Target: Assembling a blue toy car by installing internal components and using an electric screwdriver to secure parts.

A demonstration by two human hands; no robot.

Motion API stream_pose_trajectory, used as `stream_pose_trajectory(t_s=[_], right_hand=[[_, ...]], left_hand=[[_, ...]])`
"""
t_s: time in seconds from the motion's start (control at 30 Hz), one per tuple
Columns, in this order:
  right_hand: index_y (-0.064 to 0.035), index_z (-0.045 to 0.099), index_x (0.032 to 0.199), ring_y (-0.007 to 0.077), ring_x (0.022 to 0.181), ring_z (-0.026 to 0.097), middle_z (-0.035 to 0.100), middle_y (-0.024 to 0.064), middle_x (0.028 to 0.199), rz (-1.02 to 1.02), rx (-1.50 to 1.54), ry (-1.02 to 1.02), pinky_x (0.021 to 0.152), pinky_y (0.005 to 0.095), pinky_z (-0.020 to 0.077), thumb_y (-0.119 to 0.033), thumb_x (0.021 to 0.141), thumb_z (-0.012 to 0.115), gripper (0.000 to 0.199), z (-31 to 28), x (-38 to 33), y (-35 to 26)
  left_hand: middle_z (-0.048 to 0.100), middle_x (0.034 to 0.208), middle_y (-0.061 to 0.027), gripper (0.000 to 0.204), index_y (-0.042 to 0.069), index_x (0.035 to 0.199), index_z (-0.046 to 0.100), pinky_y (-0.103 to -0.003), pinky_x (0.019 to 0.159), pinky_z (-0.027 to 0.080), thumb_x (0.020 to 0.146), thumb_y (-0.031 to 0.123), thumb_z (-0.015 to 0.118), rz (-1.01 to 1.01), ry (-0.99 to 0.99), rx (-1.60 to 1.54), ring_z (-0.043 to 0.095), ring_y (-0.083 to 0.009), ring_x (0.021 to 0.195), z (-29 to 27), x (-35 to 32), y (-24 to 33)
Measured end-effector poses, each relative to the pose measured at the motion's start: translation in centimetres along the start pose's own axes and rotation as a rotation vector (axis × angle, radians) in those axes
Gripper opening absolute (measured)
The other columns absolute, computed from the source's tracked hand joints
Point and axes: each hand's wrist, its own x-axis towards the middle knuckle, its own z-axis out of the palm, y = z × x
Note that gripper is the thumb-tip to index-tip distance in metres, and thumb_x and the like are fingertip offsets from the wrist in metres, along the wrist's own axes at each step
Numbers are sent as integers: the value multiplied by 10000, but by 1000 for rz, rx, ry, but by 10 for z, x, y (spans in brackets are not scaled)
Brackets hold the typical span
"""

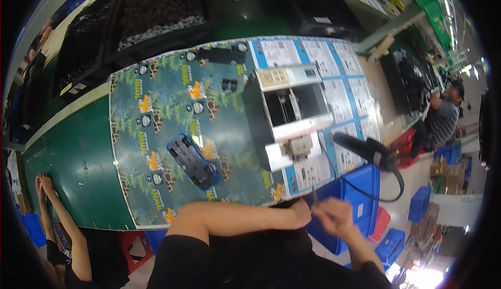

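Observation:
My left hand (pixel 299 214) is closed at the table's front edge, its fingers curled; what they may hold is hidden. Close beside it on the right, my right hand (pixel 335 217) pinches a thin pointed metal piece (pixel 314 194) that sticks up from the fingers; its exact kind is too small to tell. A blue toy car (pixel 192 161) lies upside down on the printed sheet, its black underside showing. Beyond my hands stands a silver and black box-shaped machine (pixel 298 128) with an open top. To its right is a black electric screwdriver (pixel 360 149) with a cable.
Small black parts (pixel 229 84) and a flat black piece (pixel 222 55) lie on the printed sheet (pixel 125 148). Dark bins of parts (pixel 162 12) line the far side. A blue bin (pixel 360 195) stands at the right. Another person's hands (pixel 44 183) rest at the left.

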Motion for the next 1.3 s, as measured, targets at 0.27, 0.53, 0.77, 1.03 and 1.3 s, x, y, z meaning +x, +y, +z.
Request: stream_pose_trajectory(t_s=[0.27,0.53,0.77,1.03,1.3], right_hand=[[-28,628,999,273,669,612,560,89,761,-227,-599,86,578,376,492,-50,817,663,186,-35,108,-12],[-10,623,845,318,665,625,600,126,739,-176,-572,127,586,403,495,-76,807,707,114,-31,147,-9],[-5,636,886,302,658,646,623,134,766,-14,-568,193,561,389,503,-154,810,746,200,-28,148,-2],[8,635,1129,263,872,675,686,146,1029,-203,-240,509,759,349,535,90,792,642,346,-41,177,-21],[44,593,1227,335,1142,581,635,192,1166,-261,-187,468,950,390,478,44,823,576,405,-11,227,-15]], left_hand=[[715,882,-101,186,55,887,738,-476,706,498,810,158,603,-73,-190,520,676,-274,870,-22,-16,18],[713,917,-113,193,52,923,734,-471,716,498,800,157,628,-76,-222,502,668,-269,893,-27,-18,23],[717,931,-105,200,54,931,739,-458,740,491,826,159,604,-66,-205,483,664,-262,913,-22,-16,19],[724,943,-117,223,53,939,751,-488,757,495,855,154,571,-29,-216,423,672,-268,928,-16,-15,22],[721,877,-110,207,60,870,759,-449,700,487,831,170,588,20,-150,408,664,-264,834,-16,-18,24]])
